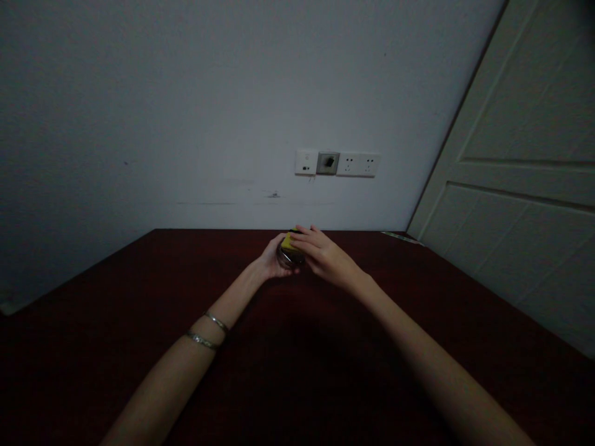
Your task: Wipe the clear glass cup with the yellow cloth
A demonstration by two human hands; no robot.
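Note:
Both arms reach forward over a dark red table (139,322). My left hand (272,259) cups a small round shiny object (287,259) from the left, fingers curled around it. My right hand (323,255) covers it from the right, its fingers pressed on a yellow piece (288,241) on top of the object. The dim light hides what the object is. Two thin bracelets (207,331) sit on my left forearm.
A white wall stands behind the table, with a row of sockets and a switch plate (337,163). A pale panelled door (520,186) closes off the right side. A thin flat strip (400,237) lies at the table's far right corner.

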